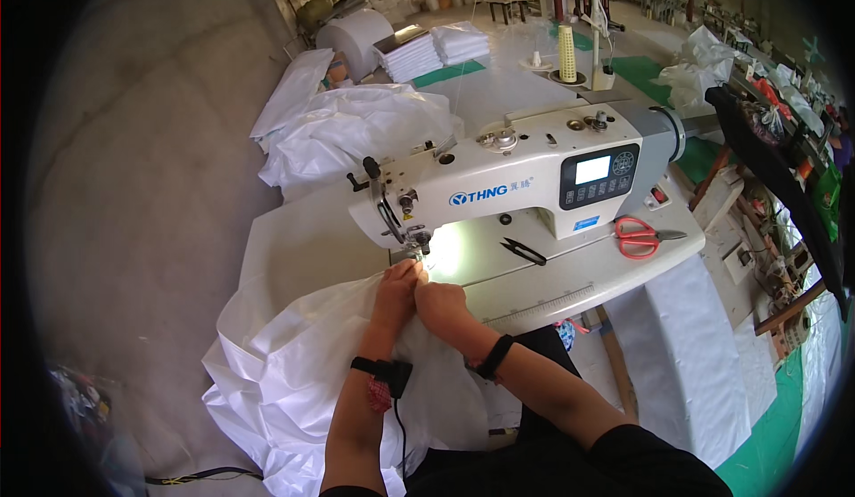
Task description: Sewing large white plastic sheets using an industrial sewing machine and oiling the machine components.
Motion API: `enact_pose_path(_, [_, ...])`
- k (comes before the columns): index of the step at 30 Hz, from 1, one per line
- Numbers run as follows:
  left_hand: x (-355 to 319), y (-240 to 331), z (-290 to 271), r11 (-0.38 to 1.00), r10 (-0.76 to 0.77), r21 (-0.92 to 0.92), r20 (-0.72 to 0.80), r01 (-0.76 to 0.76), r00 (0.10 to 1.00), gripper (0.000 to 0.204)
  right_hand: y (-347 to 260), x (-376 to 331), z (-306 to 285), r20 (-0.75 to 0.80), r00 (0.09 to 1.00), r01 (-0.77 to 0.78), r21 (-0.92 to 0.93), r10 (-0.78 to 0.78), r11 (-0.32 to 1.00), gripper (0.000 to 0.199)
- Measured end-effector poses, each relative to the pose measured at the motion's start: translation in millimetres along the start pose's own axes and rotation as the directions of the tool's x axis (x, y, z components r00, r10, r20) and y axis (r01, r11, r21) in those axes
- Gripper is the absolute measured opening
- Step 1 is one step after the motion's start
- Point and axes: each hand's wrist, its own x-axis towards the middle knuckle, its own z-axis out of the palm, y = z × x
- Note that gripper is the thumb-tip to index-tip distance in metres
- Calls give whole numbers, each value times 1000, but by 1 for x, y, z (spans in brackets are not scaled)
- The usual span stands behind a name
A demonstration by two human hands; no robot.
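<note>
A white sewing machine (499,176) with a small lit screen stands before me, its lamp shining on the needle area (424,246). Just in front of the needle, my left hand (398,290) is closed on the edge of a shiny white plastic-like sheet (294,354). My right hand (442,306) is pressed against the left one, its fingers curled shut at the same edge. The fingertips and the exact bit of sheet between them are partly hidden. The sheet hangs in loose folds over the table's front left and down towards my lap.
Black thread snips (524,251) and red-handled scissors (643,237) lie on the table right of the needle. More white sheeting (347,136) is heaped behind the machine's left end. A yellow thread cone (567,54) stands at the back. A cluttered rack (784,185) is at the right.
</note>
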Motion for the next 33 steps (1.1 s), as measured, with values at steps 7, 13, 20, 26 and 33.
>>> enact_pose_path(7, [1, -2, -1, 1000, 2, -30, -55, -3, 998, 23, -2, -5, -1, -29, 999, -42, 15, 42, 999, 20])
enact_pose_path(13, [-5, -1, -1, 999, -16, -37, -66, 14, 998, 20, 1, -16, -4, 33, 998, -57, 20, 56, 998, 39])
enact_pose_path(20, [-11, -1, -15, 1000, 13, -23, -21, -13, 1000, 22, -5, -39, -20, 136, 980, -175, 206, 149, 963, 38])
enact_pose_path(26, [-30, 89, -76, 936, -352, 29, 142, 352, 925, 26, 8, -98, -45, 288, 947, -252, 387, 143, 887, 40])
enact_pose_path(33, [-136, 171, -71, 807, -590, 284, 385, 517, 710, 37, 21, -157, 20, 262, 963, -266, 868, 68, 419, 29])
